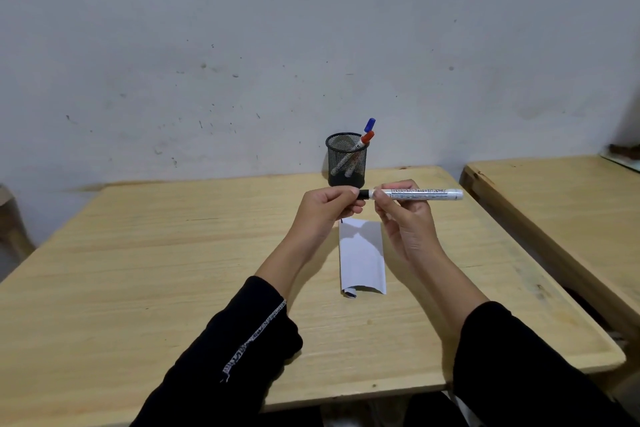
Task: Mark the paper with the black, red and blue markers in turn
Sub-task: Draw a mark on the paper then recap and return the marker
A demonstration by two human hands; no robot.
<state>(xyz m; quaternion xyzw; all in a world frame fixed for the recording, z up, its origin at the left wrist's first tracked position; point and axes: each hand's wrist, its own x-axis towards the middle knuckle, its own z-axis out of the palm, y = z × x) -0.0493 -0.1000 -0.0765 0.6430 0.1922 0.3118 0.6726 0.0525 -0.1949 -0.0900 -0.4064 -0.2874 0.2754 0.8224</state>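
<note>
Black marker (415,194) level above the paper (362,255), both hands' fingers closed: left hand (327,210) on cap end, right hand (403,218) around barrel.

Plain study corner: wooden desks (173,253), mesh pen cup (346,163) (scuffed wall (242,45))

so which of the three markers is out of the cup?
The black marker: held level above the paper, right hand on its barrel, left hand closed over the cap end. The red marker and blue marker stand in the mesh cup.
</note>
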